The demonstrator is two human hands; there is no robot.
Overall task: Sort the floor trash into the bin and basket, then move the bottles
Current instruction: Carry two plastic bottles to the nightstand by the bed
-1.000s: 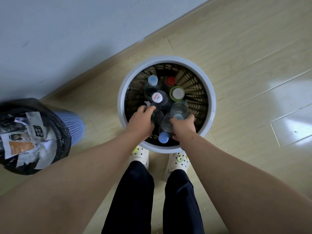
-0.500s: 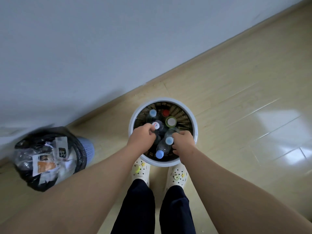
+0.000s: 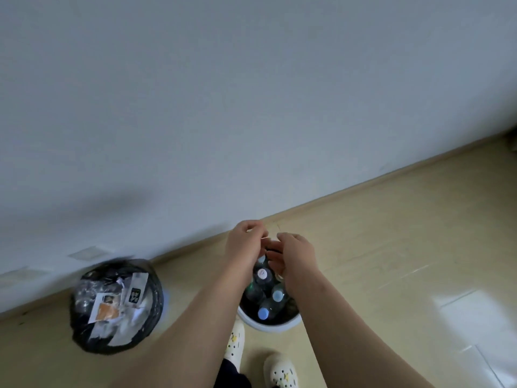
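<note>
Grip: left hand (image 3: pixel 244 245) and right hand (image 3: pixel 296 257) curled; hold indiscernible. Round white basket (image 3: pixel 270 326) holds capped clear bottles (image 3: pixel 263 275). Black-bagged bin (image 3: pixel 155 292), lower left, holds paper scraps (image 3: pixel 105 309).

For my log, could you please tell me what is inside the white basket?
Several capped bottles stand in the basket; the left hand and right hand hide its far part.

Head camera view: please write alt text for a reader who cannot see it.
A person's left hand and right hand hover close together, fingers loosely curled, above a white basket packed with capped plastic bottles on a wooden floor. Left of it, by the grey wall, stands a bin lined with a black bag and full of paper scraps.
</note>
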